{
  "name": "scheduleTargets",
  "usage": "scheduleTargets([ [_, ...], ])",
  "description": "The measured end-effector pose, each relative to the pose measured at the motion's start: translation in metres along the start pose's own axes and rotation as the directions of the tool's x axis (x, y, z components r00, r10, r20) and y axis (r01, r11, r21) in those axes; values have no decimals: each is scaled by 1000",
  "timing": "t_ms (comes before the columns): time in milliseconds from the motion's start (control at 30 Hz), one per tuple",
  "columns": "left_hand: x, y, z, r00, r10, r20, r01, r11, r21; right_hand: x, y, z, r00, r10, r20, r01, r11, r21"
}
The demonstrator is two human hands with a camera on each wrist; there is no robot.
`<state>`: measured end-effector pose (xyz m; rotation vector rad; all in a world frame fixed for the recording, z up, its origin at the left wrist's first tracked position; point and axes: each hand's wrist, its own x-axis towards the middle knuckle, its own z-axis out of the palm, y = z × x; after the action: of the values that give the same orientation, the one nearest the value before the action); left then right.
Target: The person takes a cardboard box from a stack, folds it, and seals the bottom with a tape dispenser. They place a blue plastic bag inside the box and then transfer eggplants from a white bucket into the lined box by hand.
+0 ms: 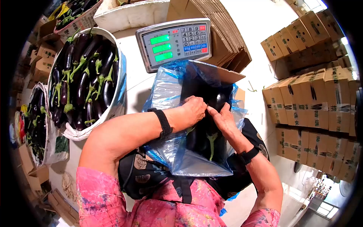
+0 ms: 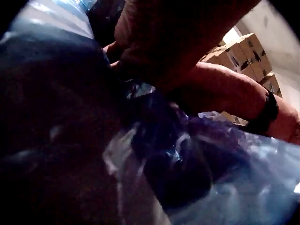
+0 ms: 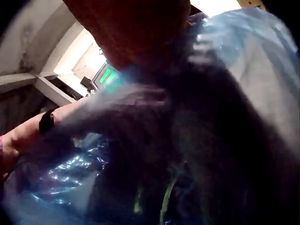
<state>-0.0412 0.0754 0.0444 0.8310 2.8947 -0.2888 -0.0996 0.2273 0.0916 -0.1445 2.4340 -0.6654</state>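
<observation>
An open carton with a blue plastic liner (image 1: 166,90) sits before the person, with dark purple eggplants inside. My left hand (image 1: 194,109) reaches over it from the left, knuckles up and fingers bent down among the eggplants; I cannot tell what its hidden fingertips hold. From the right, my right hand (image 1: 225,120) grips a glossy eggplant (image 1: 218,99) between thumb and fingers. Both hands nearly meet at the middle of the carton. Toward the person, another eggplant's green stem (image 1: 212,145) shows. Through the liner in the right wrist view, the left hand (image 3: 136,96) appears blurred.
A digital scale (image 1: 174,43) with lit green displays stands just beyond the carton. To the left is a large white-lined basket (image 1: 121,81) full of eggplants. Flattened cardboard (image 1: 215,26) leans behind the scale. Stacked cartons (image 1: 310,98) line the right side.
</observation>
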Motion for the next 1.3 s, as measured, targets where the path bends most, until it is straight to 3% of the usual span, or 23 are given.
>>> scheduleTargets([
  [133, -9, 5, -7, 1000, -2, 15, 0, 989, 145, 4, 5, 14, 994, -87, -71, 76, 987, -144],
  [200, -5, 4, -12, 992, 8, 125, -19, 996, 82, -3, -6, 15, 991, -118, -63, 98, 958, -269],
  [233, -3, 2, -12, 984, 15, 179, -25, 998, 53, -5, -8, 14, 985, -168, -30, 144, 913, -381],
  [300, -3, 1, -1, 994, 15, 111, -18, 1000, 25, -8, -11, 13, 966, -255, 52, 237, 778, -583],
  [333, -4, 1, 3, 997, 12, 76, -13, 1000, 9, 0, 1, 20, 939, -342, 47, 264, 626, -734],
  [400, -2, 0, -3, 993, 10, 119, -2, 998, -66, 7, 11, 23, 926, -365, 98, 302, 558, -773],
  [433, -1, -1, -4, 990, 10, 141, 5, 995, -103, 10, 14, 23, 918, -376, 124, 321, 523, -790],
  [667, -6, -3, 4, 999, 15, 51, -8, 990, -137, 19, 22, 35, 942, -308, 135, 304, 609, -733],
  [767, -17, -8, 3, 1000, 20, 7, -19, 980, -199, 6, 27, 32, 915, -371, 157, 356, 565, -744],
  [867, -27, -10, 3, 999, 21, -28, -28, 954, -297, -21, 42, 37, 874, -386, 296, 450, 411, -793],
  [967, -27, 0, -12, 993, 93, 77, -82, 987, -135, -31, 48, 43, 864, -302, 402, 498, 407, -766],
  [1000, -24, 2, -10, 992, 91, 87, -77, 984, -158, -26, 53, 49, 852, -303, 427, 520, 388, -761],
  [1100, -24, -4, -13, 993, 71, 95, -36, 945, -324, -27, 44, 37, 840, -364, 402, 532, 406, -743],
  [1300, -26, -9, -8, 996, 82, 44, -60, 932, -358, -32, 46, 33, 792, -522, 317, 571, 449, -687],
])
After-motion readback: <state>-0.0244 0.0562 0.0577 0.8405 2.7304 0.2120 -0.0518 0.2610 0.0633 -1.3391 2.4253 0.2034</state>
